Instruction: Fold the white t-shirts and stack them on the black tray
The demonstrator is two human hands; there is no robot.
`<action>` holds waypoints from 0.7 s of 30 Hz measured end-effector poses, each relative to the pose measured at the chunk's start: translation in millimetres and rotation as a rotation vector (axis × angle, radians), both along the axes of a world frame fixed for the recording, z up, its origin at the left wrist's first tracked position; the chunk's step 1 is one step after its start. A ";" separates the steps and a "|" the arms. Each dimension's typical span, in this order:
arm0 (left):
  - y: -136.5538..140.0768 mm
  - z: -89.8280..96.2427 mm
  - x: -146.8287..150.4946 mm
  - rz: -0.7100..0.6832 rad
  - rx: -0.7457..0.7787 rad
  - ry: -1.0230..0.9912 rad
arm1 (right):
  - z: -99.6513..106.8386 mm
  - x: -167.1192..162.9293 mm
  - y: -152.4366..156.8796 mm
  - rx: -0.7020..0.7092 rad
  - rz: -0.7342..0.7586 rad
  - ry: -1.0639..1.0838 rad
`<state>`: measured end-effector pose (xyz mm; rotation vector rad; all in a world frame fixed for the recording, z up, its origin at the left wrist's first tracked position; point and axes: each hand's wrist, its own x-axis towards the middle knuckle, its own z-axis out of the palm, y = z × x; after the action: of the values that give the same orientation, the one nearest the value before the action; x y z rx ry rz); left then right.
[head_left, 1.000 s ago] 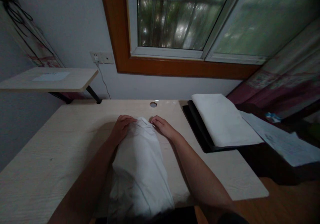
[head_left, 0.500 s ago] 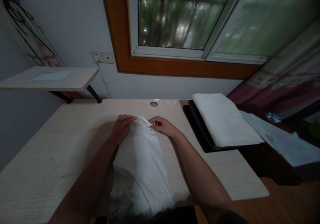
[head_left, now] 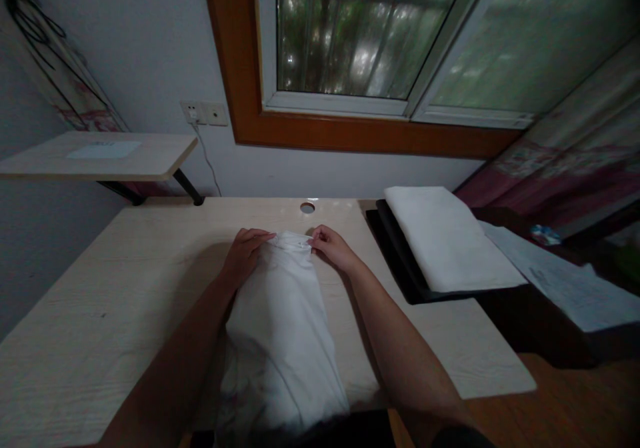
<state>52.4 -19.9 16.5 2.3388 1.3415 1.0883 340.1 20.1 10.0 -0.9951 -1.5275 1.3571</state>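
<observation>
A white cloth garment (head_left: 285, 321) lies lengthwise on the desk, its near end hanging toward my lap. What kind of garment it is I cannot tell. My left hand (head_left: 246, 251) pinches the far left corner of its edge. At the far right corner, my right hand (head_left: 333, 247) grips the same edge between thumb and fingers. Between the two hands the far edge runs roughly straight, with small creases. Shallow folds cross the cloth lower down.
Pale wood desk (head_left: 125, 288) with a round cable hole (head_left: 307, 208) near its back edge. On the right, folded white cloth (head_left: 450, 241) rests on black folded material (head_left: 400, 261). A raised shelf (head_left: 165, 158) stands at left; papers (head_left: 570, 278) lie far right.
My right hand has moved slightly right and away from me with its corner, drawing the far edge straighter. My left hand stays about where it was.
</observation>
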 end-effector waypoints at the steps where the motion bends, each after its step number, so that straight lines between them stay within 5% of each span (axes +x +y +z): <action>1: 0.0 -0.4 0.3 0.003 -0.009 0.010 | 0.4 -0.1 0.6 -0.024 -0.006 0.018; 13: 10.0 -9.2 6.0 0.091 -0.119 0.081 | -2.5 -8.8 5.9 -0.089 -0.330 0.060; 21: 11.1 -9.5 7.4 0.156 -0.142 0.065 | -10.4 -4.3 3.6 0.174 -0.379 -0.110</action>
<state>59.8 -8.8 7.0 2.2158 1.5933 0.9307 335.8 23.7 -0.5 -1.1916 -1.4193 0.9030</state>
